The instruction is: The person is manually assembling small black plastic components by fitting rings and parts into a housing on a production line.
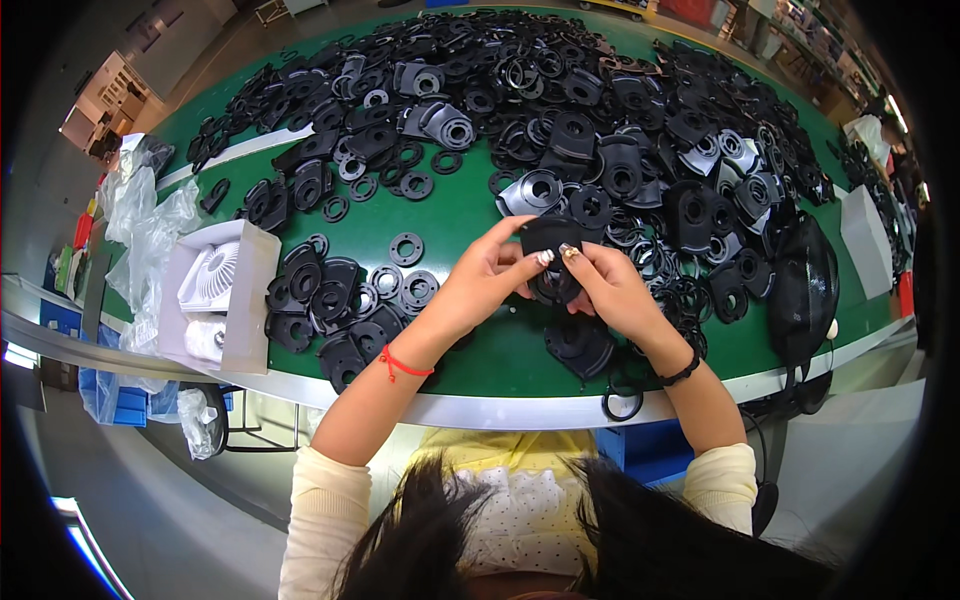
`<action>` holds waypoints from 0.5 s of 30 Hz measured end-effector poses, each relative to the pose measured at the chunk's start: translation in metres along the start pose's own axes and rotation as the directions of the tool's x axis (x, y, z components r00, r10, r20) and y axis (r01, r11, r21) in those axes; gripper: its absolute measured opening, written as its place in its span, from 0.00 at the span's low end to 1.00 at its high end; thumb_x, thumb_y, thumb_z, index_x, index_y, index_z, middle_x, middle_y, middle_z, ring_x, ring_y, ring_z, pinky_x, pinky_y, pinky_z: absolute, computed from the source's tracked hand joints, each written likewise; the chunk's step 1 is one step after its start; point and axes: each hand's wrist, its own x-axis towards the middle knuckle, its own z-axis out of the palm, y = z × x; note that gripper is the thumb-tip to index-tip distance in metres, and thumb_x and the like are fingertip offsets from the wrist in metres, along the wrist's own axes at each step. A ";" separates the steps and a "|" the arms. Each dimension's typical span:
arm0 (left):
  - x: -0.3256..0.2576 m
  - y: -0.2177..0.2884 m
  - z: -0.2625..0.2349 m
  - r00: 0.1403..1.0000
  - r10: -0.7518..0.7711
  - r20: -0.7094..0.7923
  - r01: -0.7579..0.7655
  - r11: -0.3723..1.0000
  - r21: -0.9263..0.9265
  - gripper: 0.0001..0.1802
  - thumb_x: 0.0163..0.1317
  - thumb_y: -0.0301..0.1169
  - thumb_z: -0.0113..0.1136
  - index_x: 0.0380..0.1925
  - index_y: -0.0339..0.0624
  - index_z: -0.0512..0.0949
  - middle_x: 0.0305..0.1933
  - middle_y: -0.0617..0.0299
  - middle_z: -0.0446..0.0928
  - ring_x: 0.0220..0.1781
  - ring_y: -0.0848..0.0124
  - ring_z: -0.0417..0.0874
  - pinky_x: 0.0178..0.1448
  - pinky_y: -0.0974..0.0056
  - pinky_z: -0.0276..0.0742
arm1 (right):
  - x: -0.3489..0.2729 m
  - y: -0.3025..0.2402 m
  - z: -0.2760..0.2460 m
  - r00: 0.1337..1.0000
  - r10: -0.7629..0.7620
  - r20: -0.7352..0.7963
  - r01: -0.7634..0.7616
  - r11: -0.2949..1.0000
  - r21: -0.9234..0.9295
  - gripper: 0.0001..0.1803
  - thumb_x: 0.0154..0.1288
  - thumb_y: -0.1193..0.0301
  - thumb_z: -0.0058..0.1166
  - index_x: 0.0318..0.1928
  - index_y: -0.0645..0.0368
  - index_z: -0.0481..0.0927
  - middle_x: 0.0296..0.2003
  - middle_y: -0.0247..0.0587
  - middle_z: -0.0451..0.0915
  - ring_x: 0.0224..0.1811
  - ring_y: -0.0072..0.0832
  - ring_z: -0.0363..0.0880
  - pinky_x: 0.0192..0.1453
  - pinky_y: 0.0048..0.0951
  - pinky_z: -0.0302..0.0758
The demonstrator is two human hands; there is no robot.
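Note:
Both hands hold one black plastic part (pixel 548 232) with a flat flared plate and a ring-shaped end, above the near middle of the green table. My left hand (pixel 492 272) closes on its left side, thumb lying across the plate. From the right, my right hand (pixel 608 284) grips it with the thumb on top, close to the left thumb. Fingers and thumbs hide much of its underside. Just below the hands lies a similar black part (pixel 580 347). Beside my left wrist is a cluster of black rings and plates (pixel 335 290).
A large heap of black parts (pixel 560 80) covers the far side of the green table (pixel 460 215). At left stand a white box (pixel 252 290) with a white fan inside and clear plastic bags (pixel 150 225). A black bag (pixel 803 290) sits at right. One black ring (pixel 622 404) overhangs the front edge.

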 end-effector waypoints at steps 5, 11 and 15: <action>0.001 -0.003 0.001 0.997 0.032 0.074 -0.037 0.997 0.066 0.22 0.68 0.29 0.52 0.61 0.39 0.64 0.45 0.62 0.78 0.43 0.78 0.77 0.41 0.72 0.73 | -0.001 0.002 0.002 0.990 -0.080 -0.112 0.070 0.993 -0.090 0.15 0.72 0.63 0.47 0.46 0.62 0.79 0.29 0.31 0.80 0.23 0.13 0.73 0.24 0.16 0.72; 0.001 -0.009 -0.001 0.995 0.055 0.085 -0.062 0.994 0.085 0.23 0.69 0.29 0.50 0.63 0.41 0.62 0.44 0.63 0.77 0.43 0.78 0.77 0.42 0.72 0.73 | -0.003 -0.004 0.004 0.996 -0.034 -0.083 0.031 0.999 -0.039 0.15 0.72 0.64 0.47 0.46 0.62 0.78 0.30 0.31 0.80 0.23 0.13 0.73 0.24 0.16 0.72; 0.001 -0.008 0.002 0.996 0.066 0.067 -0.072 0.993 0.090 0.23 0.69 0.28 0.51 0.63 0.42 0.63 0.42 0.63 0.77 0.41 0.78 0.77 0.41 0.72 0.74 | -0.004 -0.005 0.002 0.997 -0.014 -0.077 0.013 1.000 -0.018 0.14 0.71 0.65 0.48 0.47 0.62 0.78 0.30 0.31 0.80 0.23 0.13 0.73 0.24 0.15 0.72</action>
